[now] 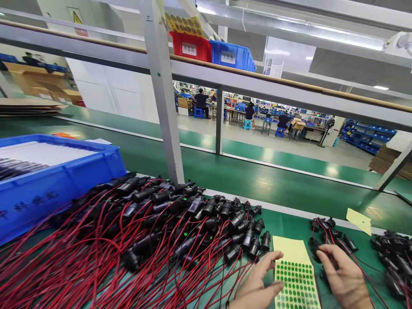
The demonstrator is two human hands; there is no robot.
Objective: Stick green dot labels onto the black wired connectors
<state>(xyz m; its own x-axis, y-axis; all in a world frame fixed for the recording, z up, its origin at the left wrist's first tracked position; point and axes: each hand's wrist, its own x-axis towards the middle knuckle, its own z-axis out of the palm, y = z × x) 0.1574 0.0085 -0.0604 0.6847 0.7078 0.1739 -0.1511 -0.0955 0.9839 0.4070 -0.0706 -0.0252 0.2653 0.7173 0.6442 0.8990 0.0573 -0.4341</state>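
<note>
A yellow sheet of round green stickers (pixel 294 274) lies in front of me, its top strip bare. My left hand (pixel 260 281) is at the sheet's left edge, thumb and forefinger apart, the thumb tip over the stickers. To the right of the sheet, my right hand (pixel 343 272) pinches a small black cylindrical part (pixel 314 248) between thumb and fingers; it is partly hidden and blurred. Similar black parts (pixel 349 243) with red and black wires lie just beyond that hand. A large heap of these black parts (pixel 185 246) spreads to the left, some bearing green dots.
At the left stands a blue crate (pixel 64 182). More black parts (pixel 394 257) lie at the far right, near a yellow paper piece (pixel 358 221). A metal post (pixel 164 94) rises behind the heap; red (pixel 190 46) and blue bins (pixel 232 55) sit on the shelf. People work in the distance.
</note>
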